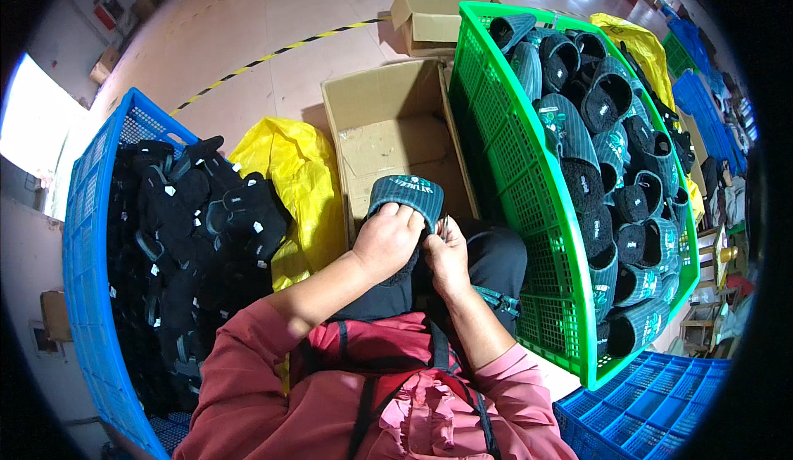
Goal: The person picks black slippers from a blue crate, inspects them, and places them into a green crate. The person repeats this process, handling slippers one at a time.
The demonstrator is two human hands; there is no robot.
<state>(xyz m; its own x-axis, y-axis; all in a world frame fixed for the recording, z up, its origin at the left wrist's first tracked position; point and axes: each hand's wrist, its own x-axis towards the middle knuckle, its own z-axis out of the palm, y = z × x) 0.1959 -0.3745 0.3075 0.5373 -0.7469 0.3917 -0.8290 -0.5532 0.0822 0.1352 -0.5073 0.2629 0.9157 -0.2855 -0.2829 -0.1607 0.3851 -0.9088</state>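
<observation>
A dark striped slipper with printed lettering on its upper is held above my lap. The fingers of my left hand reach into its opening and grip the upper. At the slipper's right edge, my right hand pinches a small, thin metal tool; its exact kind is hard to make out. The tool's tip is close to the rim of the upper. My left hand and forearm hide much of the slipper's sole.
An open cardboard box stands ahead. To the right, a green plastic crate holds many finished-looking slippers. A blue crate on the left is heaped with black slipper pieces. Beside it lies a yellow woven sack.
</observation>
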